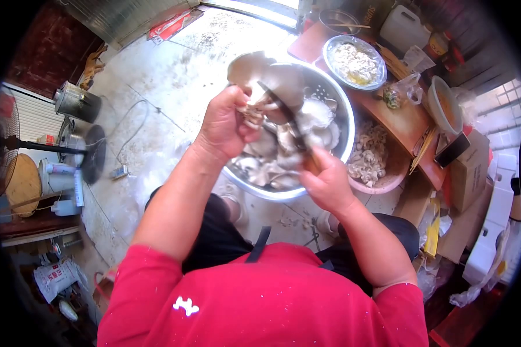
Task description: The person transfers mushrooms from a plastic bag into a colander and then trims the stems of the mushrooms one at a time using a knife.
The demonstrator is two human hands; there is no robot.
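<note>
My left hand point(226, 120) is closed round the stem end of an oyster mushroom cluster point(272, 81), whose broad pale caps spread over the far side of the colander. In my right hand point(329, 182) is a knife point(292, 121), gripped by its handle. Its dark, curved blade, slightly blurred, reaches up and left to the cluster's stems. Below both hands is a metal colander point(346, 107) with small holes near its rim, holding loose oyster mushrooms point(315, 118).
Right of the colander, a pink basin point(388, 178) holds torn mushroom pieces point(367, 153). A low wooden table point(391, 121) carries a bowl of pale food point(355, 62), a deep bowl point(446, 107) and a phone point(452, 150). A standing fan point(46, 144) is at left.
</note>
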